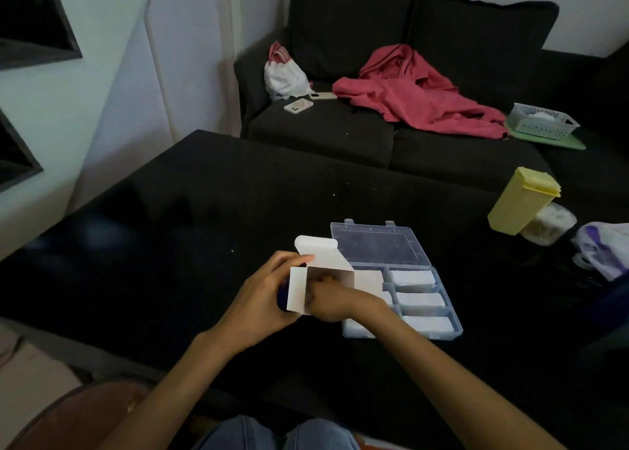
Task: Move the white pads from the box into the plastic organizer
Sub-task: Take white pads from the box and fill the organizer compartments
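White pads [412,277] already fill right-hand compartments of clear plastic organizer [452,330], lid open, on black table [204,211]. Remaining pads presumably inside small white cardboard box [332,272], flaps open. Our left hand [262,296] grips box from left side. Our right hand [328,301] reaches into mouth, fingers hidden; grasp undeterminable. Organizer lies just right of box, nearer right hand.
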`<state>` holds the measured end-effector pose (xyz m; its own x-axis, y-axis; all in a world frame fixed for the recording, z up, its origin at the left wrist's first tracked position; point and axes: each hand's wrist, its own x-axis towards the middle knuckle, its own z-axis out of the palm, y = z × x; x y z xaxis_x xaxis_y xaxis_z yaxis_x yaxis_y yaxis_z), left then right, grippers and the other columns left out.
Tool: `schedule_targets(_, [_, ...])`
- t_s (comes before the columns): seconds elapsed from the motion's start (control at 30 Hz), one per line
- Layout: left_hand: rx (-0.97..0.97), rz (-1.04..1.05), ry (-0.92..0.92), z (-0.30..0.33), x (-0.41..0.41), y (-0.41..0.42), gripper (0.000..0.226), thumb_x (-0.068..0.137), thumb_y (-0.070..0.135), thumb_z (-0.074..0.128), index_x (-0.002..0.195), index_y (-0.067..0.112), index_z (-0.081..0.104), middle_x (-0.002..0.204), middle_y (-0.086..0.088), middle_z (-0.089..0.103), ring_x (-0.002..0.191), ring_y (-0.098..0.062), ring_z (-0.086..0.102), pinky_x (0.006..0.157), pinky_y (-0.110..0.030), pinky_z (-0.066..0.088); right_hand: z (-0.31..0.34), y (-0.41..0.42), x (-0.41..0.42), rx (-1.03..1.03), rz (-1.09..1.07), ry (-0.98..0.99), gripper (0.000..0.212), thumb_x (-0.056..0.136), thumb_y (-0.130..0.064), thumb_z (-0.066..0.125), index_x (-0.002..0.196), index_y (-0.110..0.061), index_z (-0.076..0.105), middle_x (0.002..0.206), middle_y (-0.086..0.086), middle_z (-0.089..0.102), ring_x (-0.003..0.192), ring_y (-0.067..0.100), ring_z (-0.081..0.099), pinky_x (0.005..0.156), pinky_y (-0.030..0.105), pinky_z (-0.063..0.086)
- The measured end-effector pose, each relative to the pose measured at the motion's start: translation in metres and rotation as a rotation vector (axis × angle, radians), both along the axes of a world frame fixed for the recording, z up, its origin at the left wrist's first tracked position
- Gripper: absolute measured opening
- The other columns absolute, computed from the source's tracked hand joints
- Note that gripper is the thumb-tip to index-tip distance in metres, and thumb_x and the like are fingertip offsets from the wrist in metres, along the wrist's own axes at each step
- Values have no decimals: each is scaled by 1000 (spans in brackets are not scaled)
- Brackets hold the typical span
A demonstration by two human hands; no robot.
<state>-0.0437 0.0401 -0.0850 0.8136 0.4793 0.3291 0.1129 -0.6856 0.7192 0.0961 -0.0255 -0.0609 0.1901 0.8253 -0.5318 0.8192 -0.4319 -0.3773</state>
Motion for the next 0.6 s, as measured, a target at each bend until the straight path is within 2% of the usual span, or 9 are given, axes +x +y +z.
schedule_targets(0.1, [0,-11,29,-1,1,2,78,72,22,81,138,32,41,130,25,36,120,1,44,95,-23,48,-4,1,3,-29,0,-5,50,98,-20,42,144,-10,27,151,10,25,138,32,25,116,46,15])
schedule_targets(0.3, [13,-27,46,-1,4,3,80,70,22,81,137,37,39,130,26,35,120,3,42,93,-19,46,-6,5,9,83,-4,-30,49,92,-24,54,137,-17,36,136,9,45,121,29,46,110,43,33])
schedule_targets(0.43, [-32,-21,56,0,5,4,81,69,23,82,137,36,39,128,26,35,117,4,43,91,-17,46,-9,4,7,210,61,-181,45,96,-26,47,138,-19,34,141,7,41,126,26,42,112,37,27])
schedule_targets(0.6, [-85,-13,4,-2,3,4,78,69,19,82,135,31,43,126,28,37,115,6,45,89,-13,45,10,-7,2,251,123,-209,46,98,-22,44,141,-15,30,143,6,39,130,25,40,112,32,25])
